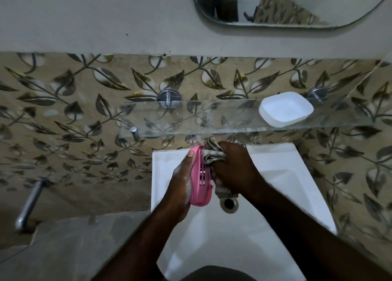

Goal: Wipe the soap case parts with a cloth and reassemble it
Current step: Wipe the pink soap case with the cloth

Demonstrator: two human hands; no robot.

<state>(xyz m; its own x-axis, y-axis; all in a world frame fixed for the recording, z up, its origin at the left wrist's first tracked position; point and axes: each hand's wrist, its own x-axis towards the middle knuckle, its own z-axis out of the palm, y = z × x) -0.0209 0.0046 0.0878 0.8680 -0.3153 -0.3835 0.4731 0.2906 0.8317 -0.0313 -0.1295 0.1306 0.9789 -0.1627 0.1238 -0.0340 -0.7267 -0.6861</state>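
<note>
My left hand (181,183) grips a pink slotted soap case part (201,185) and holds it on edge over the white sink (297,174). A bunched striped grey cloth (212,153) is clutched in my right hand (235,168) and pressed against the pink part's inner side. The white soap case part (285,109), an empty tray, lies on the glass shelf (191,119) at its right end, apart from both hands.
The sink drain (229,204) lies just below the hands. A chrome tap (29,204) juts from the tiled wall at the left. Chrome brackets (168,98) hold the shelf. A mirror (286,3) hangs above.
</note>
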